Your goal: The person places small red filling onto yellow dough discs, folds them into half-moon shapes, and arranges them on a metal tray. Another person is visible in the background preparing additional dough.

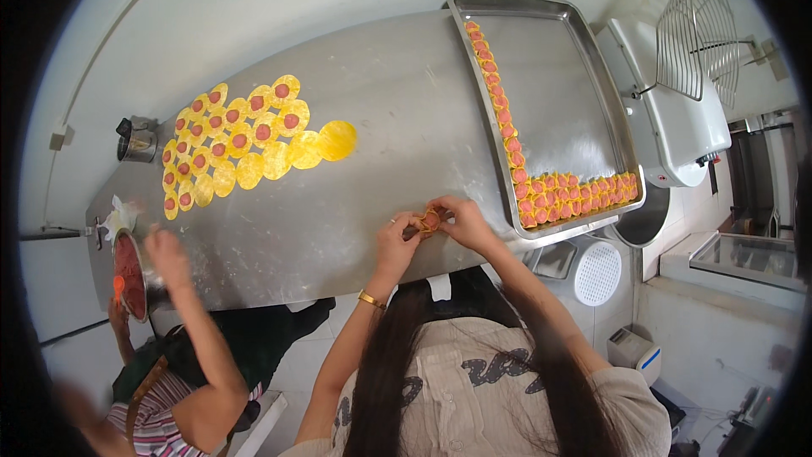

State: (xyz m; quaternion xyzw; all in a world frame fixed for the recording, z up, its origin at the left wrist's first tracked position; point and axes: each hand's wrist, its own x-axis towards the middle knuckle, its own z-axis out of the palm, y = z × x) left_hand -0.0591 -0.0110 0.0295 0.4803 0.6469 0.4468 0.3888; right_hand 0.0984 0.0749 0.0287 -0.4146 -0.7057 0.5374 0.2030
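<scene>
Over the front part of the steel table (pixel 355 228), my left hand (pixel 399 241) and my right hand (pixel 463 222) pinch one dumpling (pixel 430 221) between them. Its yellow wrapper is gathered around a pink meat filling that shows at the top. To the right lies a metal tray (pixel 558 101) with similar open-topped dumplings (pixel 575 198), lined along its left side and packed across its near end. Round yellow wrappers (pixel 338 140) are spread at the left of the table, many with a ball of meat (pixel 263 131) on them.
At the far left a co-worker's hand (pixel 169 258) is raised beside a metal bowl of meat filling (pixel 128 267). A dark metal container (pixel 137 140) stands at the table's left end. Right of the tray are a white machine (pixel 668 101), a wire rack (pixel 702 30) and a white round-topped stool (pixel 597 272).
</scene>
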